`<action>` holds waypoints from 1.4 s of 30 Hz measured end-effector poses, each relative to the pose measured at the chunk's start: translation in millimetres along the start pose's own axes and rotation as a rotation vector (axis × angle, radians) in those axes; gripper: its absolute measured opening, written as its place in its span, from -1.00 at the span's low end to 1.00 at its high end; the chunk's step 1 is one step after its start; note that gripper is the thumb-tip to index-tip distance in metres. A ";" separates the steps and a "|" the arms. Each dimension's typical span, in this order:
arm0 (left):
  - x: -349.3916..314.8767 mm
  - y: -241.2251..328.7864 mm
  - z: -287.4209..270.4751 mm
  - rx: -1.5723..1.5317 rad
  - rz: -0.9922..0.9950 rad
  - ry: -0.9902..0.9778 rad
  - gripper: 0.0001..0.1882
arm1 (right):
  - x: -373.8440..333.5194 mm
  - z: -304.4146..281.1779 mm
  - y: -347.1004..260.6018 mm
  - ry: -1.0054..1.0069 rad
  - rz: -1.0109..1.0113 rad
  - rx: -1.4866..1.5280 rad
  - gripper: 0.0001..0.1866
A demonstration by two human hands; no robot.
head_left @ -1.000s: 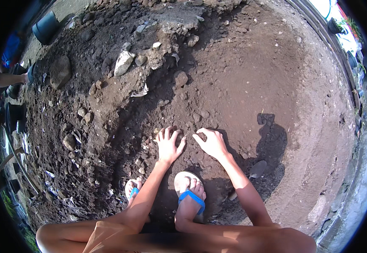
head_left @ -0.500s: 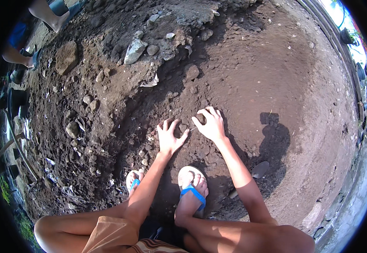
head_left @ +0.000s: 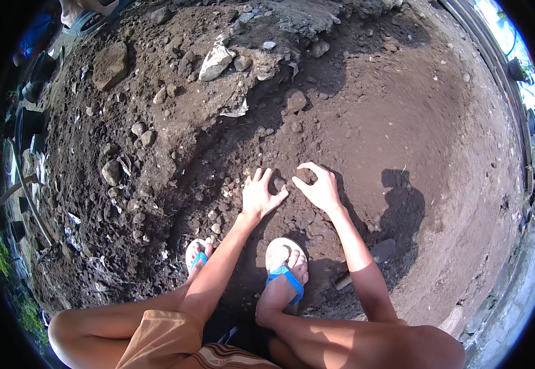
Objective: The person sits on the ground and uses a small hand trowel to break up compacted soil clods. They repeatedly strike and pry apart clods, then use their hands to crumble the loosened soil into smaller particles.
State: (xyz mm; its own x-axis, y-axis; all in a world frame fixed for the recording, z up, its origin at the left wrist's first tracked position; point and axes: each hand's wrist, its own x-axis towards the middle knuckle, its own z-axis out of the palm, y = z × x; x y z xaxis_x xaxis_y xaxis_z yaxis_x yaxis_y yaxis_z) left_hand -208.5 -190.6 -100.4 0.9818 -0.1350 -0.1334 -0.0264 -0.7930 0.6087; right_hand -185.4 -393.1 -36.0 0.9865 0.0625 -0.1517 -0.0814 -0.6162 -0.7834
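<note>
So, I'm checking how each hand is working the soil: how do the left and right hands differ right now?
The left hand lies flat with fingers spread on the dark soil; the right hand is arched, its fingers curled around a small clod. The left hand sits among small stones, the right hand on smoother ground. Both press the soil side by side, ahead of the blue-strapped sandals.
</note>
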 end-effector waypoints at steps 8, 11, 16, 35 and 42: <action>-7.2 -14.9 4.0 -0.030 0.201 0.048 -0.41 | -3.3 9.3 -16.7 -0.059 0.117 0.173 -0.62; -0.2 -18.8 5.1 -0.088 0.144 -0.045 -0.43 | -5.3 7.4 -24.8 -0.098 0.267 0.222 -0.62; 10.6 -6.1 -6.3 -0.351 -0.102 -0.029 -0.60 | -7.7 -2.6 -27.7 -0.084 0.577 0.666 -0.61; 44.2 125.7 -117.3 -1.815 -0.611 0.414 -0.61 | 15.3 3.6 -154.7 0.186 0.523 1.522 -0.54; 131.4 23.1 -252.5 -0.758 0.204 1.045 -0.32 | 194.0 -74.9 -165.3 0.208 -0.363 0.829 -0.50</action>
State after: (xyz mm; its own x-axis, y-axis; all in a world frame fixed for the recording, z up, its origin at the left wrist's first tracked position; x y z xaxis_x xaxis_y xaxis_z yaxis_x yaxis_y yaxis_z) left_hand -32.6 -76.7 93.6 0.6627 0.5824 0.4708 -0.4157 -0.2368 0.8781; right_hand 30.2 -338.0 109.1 0.9705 -0.0498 0.2358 0.2409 0.1766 -0.9544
